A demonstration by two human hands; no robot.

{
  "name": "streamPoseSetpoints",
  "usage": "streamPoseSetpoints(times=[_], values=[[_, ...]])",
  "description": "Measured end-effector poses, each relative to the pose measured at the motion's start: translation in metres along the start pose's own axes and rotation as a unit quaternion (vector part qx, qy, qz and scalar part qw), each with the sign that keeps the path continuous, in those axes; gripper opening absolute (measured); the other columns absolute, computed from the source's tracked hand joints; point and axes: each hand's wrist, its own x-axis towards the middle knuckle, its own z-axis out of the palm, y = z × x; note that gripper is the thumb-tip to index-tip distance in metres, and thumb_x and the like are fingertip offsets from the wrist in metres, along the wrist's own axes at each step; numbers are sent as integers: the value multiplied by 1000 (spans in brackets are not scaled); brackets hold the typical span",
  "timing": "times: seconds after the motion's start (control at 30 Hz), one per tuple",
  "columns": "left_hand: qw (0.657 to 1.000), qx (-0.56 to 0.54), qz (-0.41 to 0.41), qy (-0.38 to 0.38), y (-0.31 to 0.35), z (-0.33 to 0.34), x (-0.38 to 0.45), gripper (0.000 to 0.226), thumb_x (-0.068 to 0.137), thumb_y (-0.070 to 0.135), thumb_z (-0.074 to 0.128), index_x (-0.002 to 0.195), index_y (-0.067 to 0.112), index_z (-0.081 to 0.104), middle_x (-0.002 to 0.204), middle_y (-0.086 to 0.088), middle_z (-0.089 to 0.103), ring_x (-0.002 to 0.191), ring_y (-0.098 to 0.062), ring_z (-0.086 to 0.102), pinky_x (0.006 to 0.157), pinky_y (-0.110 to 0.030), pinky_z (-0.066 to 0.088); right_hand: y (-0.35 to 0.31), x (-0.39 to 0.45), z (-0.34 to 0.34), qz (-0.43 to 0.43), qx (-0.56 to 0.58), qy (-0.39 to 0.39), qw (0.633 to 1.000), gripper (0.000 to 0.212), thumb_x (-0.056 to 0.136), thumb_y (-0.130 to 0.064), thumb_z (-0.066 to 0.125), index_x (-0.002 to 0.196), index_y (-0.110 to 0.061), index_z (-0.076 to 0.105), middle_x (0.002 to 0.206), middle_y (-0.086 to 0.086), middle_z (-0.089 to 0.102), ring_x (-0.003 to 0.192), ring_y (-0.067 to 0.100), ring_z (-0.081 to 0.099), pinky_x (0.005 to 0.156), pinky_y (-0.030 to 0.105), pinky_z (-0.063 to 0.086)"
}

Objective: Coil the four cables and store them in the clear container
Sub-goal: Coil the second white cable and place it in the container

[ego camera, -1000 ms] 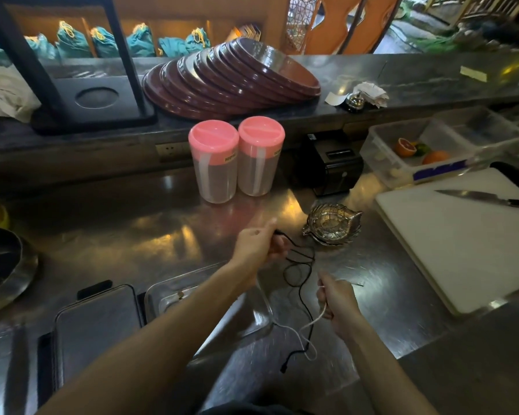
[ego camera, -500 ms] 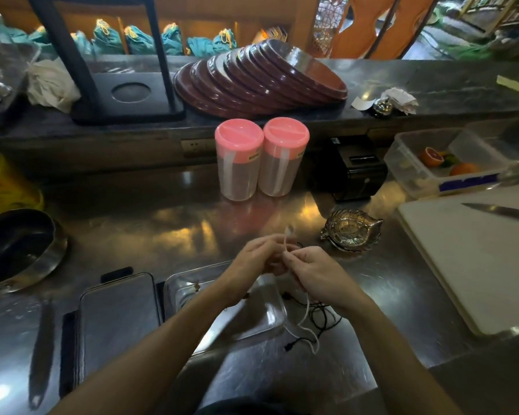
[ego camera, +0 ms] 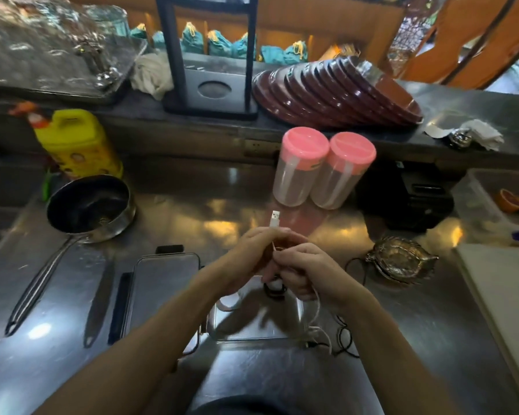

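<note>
My left hand grips the white cable just below its plug, which sticks up above my fingers. Touching it on the right, my right hand pinches the same cable, whose slack hangs down from that hand to the steel counter. Below both hands sits the clear container, with a coiled cable partly visible inside. A black cable lies loose on the counter to the container's right. The container's lid lies flat to its left.
Two pink-lidded jars stand behind my hands. A metal leaf-shaped dish sits to the right, a white cutting board beyond it. A saucepan and yellow bottle are left. Brown plates stack on the back shelf.
My hands came together from apart, and the left hand let go of the black cable. Both rose slightly with the white cable's plug now standing higher. The camera view shifted left.
</note>
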Motion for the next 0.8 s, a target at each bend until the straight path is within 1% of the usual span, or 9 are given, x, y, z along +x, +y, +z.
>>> streamPoseSetpoints(times=[0.07,0.13,0.2,0.33,0.43,0.53,0.67,0.73,0.8], values=[[1000,-16,7,9,6,-8,-4,45,99,34,48,113,-2,71,110,-23,71,100,-30,64,94,-43,50,-1,7,3,19,61,-35,997,39,99,-27,53,83,2,73,44,-4,24,36,8,17,34,19,14],[998,-50,26,24,13,-15,-9,46,107,28,39,115,-10,64,119,-30,68,102,-29,66,91,-34,55,-5,13,6,36,82,-74,993,37,96,-27,53,84,3,71,43,-6,23,37,9,13,34,18,13],[996,-60,57,29,19,-20,-11,47,108,23,36,118,-17,58,121,-36,64,105,-33,65,91,-32,57,-7,18,8,45,89,-98,990,37,97,-27,52,86,5,69,42,-7,24,39,12,10,35,19,11],[997,-64,45,26,26,-24,-12,51,108,31,37,122,-11,61,118,-28,69,105,-31,67,95,-36,55,-11,28,8,43,141,-144,979,37,96,-28,54,84,5,68,40,-9,26,37,12,10,37,21,8],[996,-65,50,25,29,-21,-12,46,108,27,39,113,-10,64,114,-28,70,100,-30,67,84,-32,58,-15,33,9,43,166,-161,972,36,93,-29,57,85,4,67,40,-9,27,36,11,11,36,21,9],[982,-145,88,78,36,-20,-8,39,109,25,35,97,-3,60,101,-28,73,87,-30,74,64,-27,60,-7,38,16,22,184,-110,976,34,101,-29,51,85,-3,66,43,-8,26,39,10,14,36,21,15],[939,-306,90,131,48,-29,-4,37,110,30,33,91,8,56,93,-18,77,84,-25,77,68,-33,63,21,45,21,-12,227,-52,972,35,105,-34,50,84,-8,61,49,-5,23,46,10,30,48,22,34],[926,-348,76,125,53,-32,-7,34,109,30,36,92,10,58,86,-12,78,79,-20,77,67,-31,63,33,47,20,11,197,-18,980,35,102,-39,57,78,-13,58,51,-4,23,48,12,32,52,27,34],[932,-337,66,117,55,-32,-11,33,108,31,37,94,10,59,84,-10,78,81,-19,77,74,-33,62,41,50,17,52,161,29,985,39,97,-42,64,68,-19,53,52,-5,25,45,10,28,48,25,30]])
